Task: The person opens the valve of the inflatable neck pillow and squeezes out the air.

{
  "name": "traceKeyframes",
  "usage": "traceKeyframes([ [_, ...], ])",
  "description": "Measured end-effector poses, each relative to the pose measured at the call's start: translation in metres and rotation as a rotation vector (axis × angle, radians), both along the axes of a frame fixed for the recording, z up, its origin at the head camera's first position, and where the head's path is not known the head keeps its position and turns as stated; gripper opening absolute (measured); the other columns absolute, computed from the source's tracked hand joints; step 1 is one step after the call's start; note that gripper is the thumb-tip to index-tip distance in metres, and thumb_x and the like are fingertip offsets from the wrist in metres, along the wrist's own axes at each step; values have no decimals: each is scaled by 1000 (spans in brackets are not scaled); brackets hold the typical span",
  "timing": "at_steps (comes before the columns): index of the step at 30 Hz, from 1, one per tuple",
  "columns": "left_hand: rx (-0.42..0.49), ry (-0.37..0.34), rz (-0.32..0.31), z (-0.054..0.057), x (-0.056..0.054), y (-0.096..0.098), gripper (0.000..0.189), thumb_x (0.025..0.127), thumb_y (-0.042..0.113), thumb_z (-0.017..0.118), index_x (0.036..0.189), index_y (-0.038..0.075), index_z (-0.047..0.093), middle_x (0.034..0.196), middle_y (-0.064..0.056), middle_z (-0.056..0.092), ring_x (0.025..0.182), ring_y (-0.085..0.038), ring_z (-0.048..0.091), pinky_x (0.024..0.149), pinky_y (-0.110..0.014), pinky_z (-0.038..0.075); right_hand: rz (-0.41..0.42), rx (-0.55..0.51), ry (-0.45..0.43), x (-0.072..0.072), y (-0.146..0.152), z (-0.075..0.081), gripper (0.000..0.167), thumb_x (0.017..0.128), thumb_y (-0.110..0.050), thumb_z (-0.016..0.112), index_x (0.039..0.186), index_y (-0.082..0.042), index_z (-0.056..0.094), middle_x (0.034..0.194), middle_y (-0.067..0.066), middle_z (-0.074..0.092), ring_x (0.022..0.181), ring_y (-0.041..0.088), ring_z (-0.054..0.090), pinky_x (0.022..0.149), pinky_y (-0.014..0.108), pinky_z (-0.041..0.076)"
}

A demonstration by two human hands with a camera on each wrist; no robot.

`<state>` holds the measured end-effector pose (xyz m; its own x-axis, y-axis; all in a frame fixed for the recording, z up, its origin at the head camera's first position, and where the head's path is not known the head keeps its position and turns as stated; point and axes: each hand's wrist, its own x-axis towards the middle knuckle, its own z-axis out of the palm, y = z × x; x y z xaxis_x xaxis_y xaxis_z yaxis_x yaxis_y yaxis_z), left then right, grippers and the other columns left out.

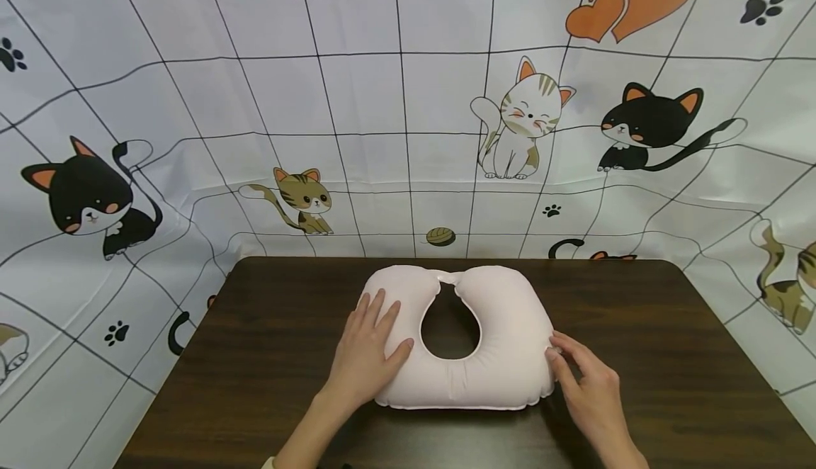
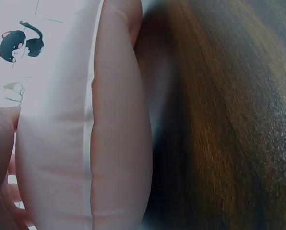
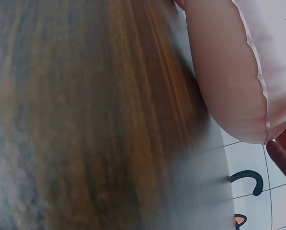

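A pale pink inflated neck pillow [image 1: 510, 341] lies on the dark wooden table, its U-shaped opening facing the far side and bridged by a narrow strip. My left hand [image 1: 366, 352] rests on the pillow's left arm with fingers spread and straight. On the other side, my right hand [image 1: 589, 387] pinches the pillow's right edge between thumb and fingers. The left wrist view shows the pillow's [image 2: 119, 120] seamed near side close up. In the right wrist view, the fingertips [image 3: 280, 155] meet the seam at the pillow's [image 3: 229, 72] rounded edge.
Dark wood grain covers the table [image 1: 255, 384], which ends just behind the pillow. A white sheet [image 1: 363, 100] with grid lines and cartoon cats hangs behind it and along both sides.
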<state>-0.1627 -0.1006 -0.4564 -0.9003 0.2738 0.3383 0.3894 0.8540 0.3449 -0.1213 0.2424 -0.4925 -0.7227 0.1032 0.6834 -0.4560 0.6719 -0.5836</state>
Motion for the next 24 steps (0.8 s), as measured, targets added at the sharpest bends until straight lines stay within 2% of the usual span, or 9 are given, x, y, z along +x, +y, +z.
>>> traceKeyframes([
  [5,-5,-12,12,-2,-1,-1,61,95,40,66,146,8,57,159,-21,38,149,-45,28,112,-65,31,-5,27,44,-1,-1,1,23,86,12,73,107,3,77,111,17,75,112,-19,53,91,2,39],
  [10,-4,-24,5,-2,-2,-2,61,96,40,66,147,8,56,160,-21,38,149,-45,28,110,-68,32,-19,16,65,0,-1,5,21,90,13,65,104,3,78,100,15,77,105,-21,55,88,2,40],
  [13,6,-20,-7,-2,-1,-3,61,95,39,67,146,7,57,159,-21,39,149,-46,28,110,-69,32,-25,-1,7,2,-1,5,20,93,9,65,104,1,79,97,13,78,101,-23,54,85,2,41],
  [18,19,-5,-22,-1,0,-5,59,94,38,68,144,6,59,157,-21,41,148,-46,30,109,-69,33,-34,-31,-96,6,1,3,18,97,4,64,105,-3,79,101,9,78,100,-23,55,83,3,42],
  [24,26,-25,-20,-1,0,-4,59,97,40,65,146,7,57,159,-21,39,149,-45,28,110,-69,31,-40,-70,-164,7,-3,6,28,99,-1,62,126,0,70,117,13,74,94,-18,60,80,5,44],
])
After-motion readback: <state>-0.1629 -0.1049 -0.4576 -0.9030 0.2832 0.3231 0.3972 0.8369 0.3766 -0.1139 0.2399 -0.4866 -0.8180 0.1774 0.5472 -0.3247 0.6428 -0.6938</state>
